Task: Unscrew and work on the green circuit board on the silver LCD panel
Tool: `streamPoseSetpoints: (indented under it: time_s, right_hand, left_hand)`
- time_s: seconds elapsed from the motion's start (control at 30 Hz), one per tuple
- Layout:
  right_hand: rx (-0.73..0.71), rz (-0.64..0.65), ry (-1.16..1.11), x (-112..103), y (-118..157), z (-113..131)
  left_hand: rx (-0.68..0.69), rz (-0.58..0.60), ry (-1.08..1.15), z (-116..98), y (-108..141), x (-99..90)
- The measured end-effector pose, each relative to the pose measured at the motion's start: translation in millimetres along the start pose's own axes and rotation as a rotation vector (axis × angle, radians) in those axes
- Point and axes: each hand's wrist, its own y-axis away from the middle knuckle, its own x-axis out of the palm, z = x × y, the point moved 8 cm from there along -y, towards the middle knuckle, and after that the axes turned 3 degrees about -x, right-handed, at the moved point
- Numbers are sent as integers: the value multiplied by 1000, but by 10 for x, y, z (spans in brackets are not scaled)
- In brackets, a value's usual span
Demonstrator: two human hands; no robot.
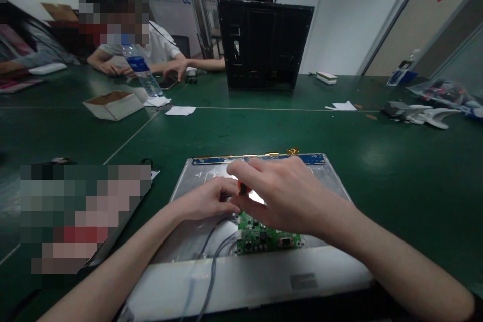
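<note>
A flat display panel [181,241] with a silvery back lies in front of me, a green circuit board [264,236] on its lower middle. My right hand [275,186] is above the board, fingers curled round a screwdriver [243,188] of which only the orange-and-black handle shows. Its tip is hidden. Close beside it, my left hand [211,198] rests over the panel at the board's upper left corner, thumb and fingers drawn together. What they hold, if anything, I cannot make out. Grey cables [214,266] run from the board's left side. A blue circuit strip [260,159] lines the panel's far edge.
A black monitor housing [264,45] stands upright across the green table [396,176]. Further left are an open carton [116,105], a water bottle [141,70] and a seated person [158,43]. Grey-and-white parts [418,113] and a plastic bag [449,93] lie at the right.
</note>
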Motion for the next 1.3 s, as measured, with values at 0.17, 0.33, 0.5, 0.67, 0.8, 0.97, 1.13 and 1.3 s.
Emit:
streamPoseSetpoints:
  time_s: [0.17, 0.33, 0.5, 0.67, 0.8, 0.97, 1.13, 1.3]
  right_hand:
    - [-14, -10, -3, 4, 3, 18]
    - [-29, -5, -39, 4, 1, 36]
    - [-25, 13, -48, 10, -8, 32]
    - [-21, 7, -27, 16, -5, 26]
    - [-29, -4, -20, 16, 2, 28]
    - [-22, 4, -2, 17, 0, 21]
    - [-7, 10, -14, 18, -4, 5]
    - [-21, 5, -13, 22, -2, 22]
  left_hand:
    - [38, 40, 8, -58, 9, 20]
    - [39, 14, 35, -89, 7, 13]
    - [39, 10, 48, -105, 6, 4]
    - [38, 32, 44, -107, 0, 1]
    - [38, 3, 40, -117, 4, -14]
    - [26, -4, 42, -126, 6, -12]
    - [11, -11, 30, -81, 7, -9]
    - [36, -1, 24, -71, 3, 4]
